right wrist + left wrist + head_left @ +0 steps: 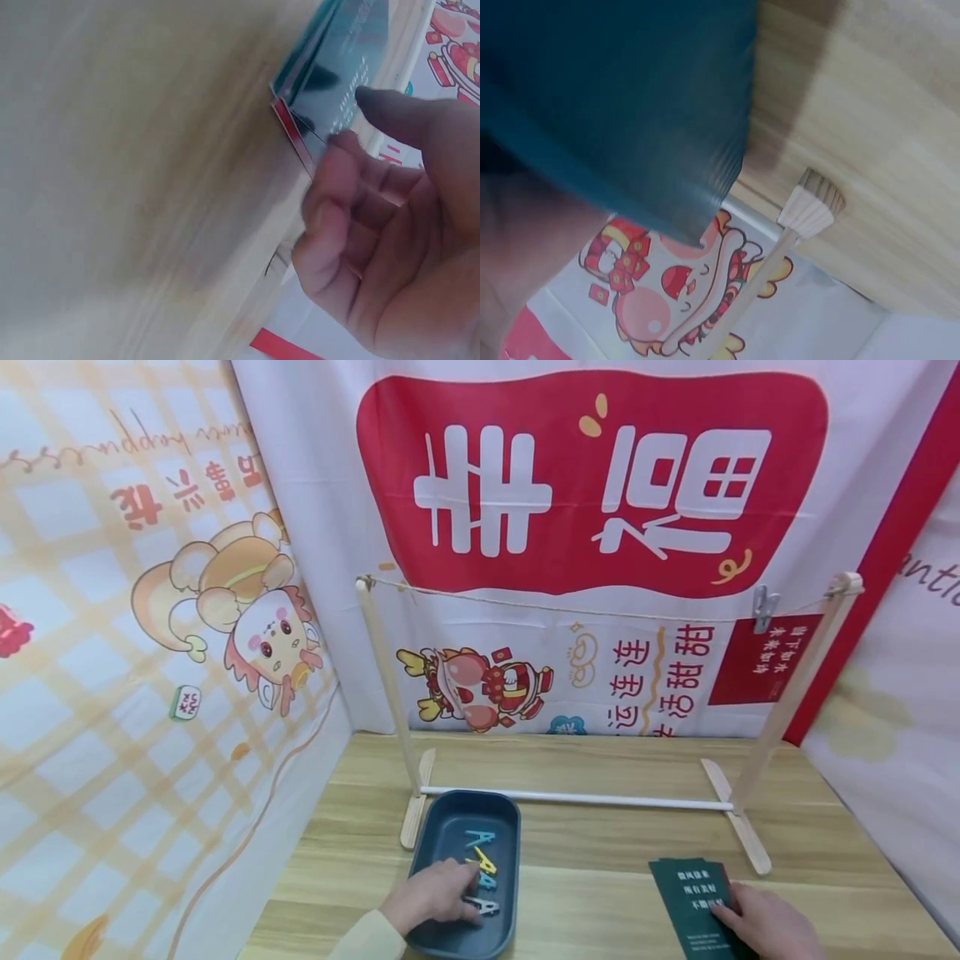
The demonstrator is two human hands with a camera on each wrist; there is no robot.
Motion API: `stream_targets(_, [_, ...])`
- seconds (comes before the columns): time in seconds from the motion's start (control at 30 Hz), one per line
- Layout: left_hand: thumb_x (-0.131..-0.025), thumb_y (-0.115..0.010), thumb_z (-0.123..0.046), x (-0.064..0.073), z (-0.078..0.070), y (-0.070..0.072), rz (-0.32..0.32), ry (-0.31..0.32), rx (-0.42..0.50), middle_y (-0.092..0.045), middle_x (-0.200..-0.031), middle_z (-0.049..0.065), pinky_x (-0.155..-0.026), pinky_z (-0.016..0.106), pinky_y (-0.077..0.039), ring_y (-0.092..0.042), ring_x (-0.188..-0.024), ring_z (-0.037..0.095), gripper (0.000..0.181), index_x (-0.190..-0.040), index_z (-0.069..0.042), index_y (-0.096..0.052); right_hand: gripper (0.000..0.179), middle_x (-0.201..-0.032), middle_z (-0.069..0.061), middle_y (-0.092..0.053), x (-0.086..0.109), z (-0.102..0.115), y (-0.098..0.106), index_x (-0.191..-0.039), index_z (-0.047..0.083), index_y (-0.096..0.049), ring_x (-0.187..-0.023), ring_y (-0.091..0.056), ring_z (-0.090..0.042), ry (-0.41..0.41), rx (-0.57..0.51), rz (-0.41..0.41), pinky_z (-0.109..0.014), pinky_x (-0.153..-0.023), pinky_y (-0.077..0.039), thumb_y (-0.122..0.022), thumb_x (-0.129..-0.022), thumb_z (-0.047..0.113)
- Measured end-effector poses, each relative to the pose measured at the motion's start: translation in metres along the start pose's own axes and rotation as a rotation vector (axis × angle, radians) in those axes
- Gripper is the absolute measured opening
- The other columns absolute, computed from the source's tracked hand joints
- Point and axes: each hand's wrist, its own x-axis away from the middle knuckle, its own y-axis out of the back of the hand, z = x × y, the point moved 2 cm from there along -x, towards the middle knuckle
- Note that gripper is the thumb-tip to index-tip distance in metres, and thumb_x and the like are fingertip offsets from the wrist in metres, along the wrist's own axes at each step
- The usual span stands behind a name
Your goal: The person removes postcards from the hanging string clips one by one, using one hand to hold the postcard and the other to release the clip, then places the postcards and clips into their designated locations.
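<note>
A dark blue oval tray (498, 935) stands on the table at the left, with several small clothes pegs inside it. My left hand (438, 893) reaches over its left rim. Its thumb and index finger lie apart, at the white peg (483, 906) and near the yellow peg (486, 862). A teal peg (480, 837) lies farther back. In the left wrist view the tray's outer wall (652, 112) hides the fingertips. My right hand (772, 922) pinches a small stack of dark green cards (693, 902) with white writing; a red card edge (292, 135) shows beneath.
Behind the tray stands a wooden frame (795, 693) with a string (570, 607) across its top. A grey peg (763, 608) is clipped on the string near the right post. A white rod (585, 798) joins the feet. Printed cloths (315, 485) hang around the table.
</note>
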Motion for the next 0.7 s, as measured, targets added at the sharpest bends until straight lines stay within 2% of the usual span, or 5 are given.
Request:
stream_targets(0.13, [-0.088, -0.067, -0.052, -0.002, -0.001, 0.012, -0.104, -0.083, 0.074, -0.058, -0.075, -0.012, -0.057, 0.023, -0.045, -0.052, -0.063, 0.003, 0.034, -0.099, -0.020, -0.065, 0.050, -0.068, 0.000, -0.056, 0.001, 0.000, 0.010, -0.093, 0.008, -0.063, -0.062, -0.052, -0.015, -0.008, -0.076, 0.000, -0.029, -0.057, -0.040, -0.056, -0.092, 0.058])
stream_targets(0.23, [-0.092, -0.062, -0.049, -0.004, -0.006, 0.026, -0.198, -0.158, 0.092, -0.056, -0.069, -0.014, -0.052, 0.020, -0.043, -0.051, -0.057, 0.001, 0.030, -0.095, -0.019, -0.065, 0.044, -0.067, -0.002, -0.054, 0.001, 0.002, 0.026, -0.092, 0.008, -0.062, -0.061, -0.052, -0.016, -0.009, -0.145, -0.020, -0.028, -0.054, -0.041, -0.054, -0.096, 0.052])
stream_targets(0.47, [-0.097, -0.059, -0.040, -0.005, -0.024, 0.078, -0.356, -0.251, 0.152, -0.056, -0.068, -0.013, -0.051, 0.019, -0.043, -0.050, -0.056, 0.001, 0.021, -0.090, -0.022, -0.063, 0.037, -0.069, -0.004, -0.055, 0.003, 0.014, 0.079, -0.095, 0.004, -0.058, -0.057, -0.054, -0.015, 0.133, -0.258, -0.107, -0.028, -0.049, -0.048, -0.050, -0.102, 0.039])
stream_targets(0.53, [-0.098, -0.058, -0.039, -0.002, -0.030, 0.095, -0.402, -0.261, 0.166, -0.058, -0.072, -0.012, -0.055, 0.018, -0.045, -0.051, -0.061, 0.002, 0.019, -0.092, -0.022, -0.064, 0.035, -0.070, -0.004, -0.056, 0.005, 0.018, 0.093, -0.097, 0.004, -0.059, -0.059, -0.052, -0.012, 0.173, -0.249, -0.154, -0.027, -0.051, -0.047, -0.049, -0.103, 0.037])
stream_targets(0.7, [-0.098, -0.058, -0.036, 0.004, -0.048, 0.130, -0.515, -0.325, 0.207, -0.063, -0.080, -0.011, -0.064, 0.018, -0.048, -0.054, -0.069, 0.003, 0.018, -0.097, -0.020, -0.067, 0.023, -0.069, -0.001, -0.057, 0.013, 0.027, 0.123, -0.102, 0.003, -0.059, -0.059, -0.051, -0.003, 0.327, -0.203, -0.369, -0.025, -0.050, -0.043, -0.052, -0.102, 0.025])
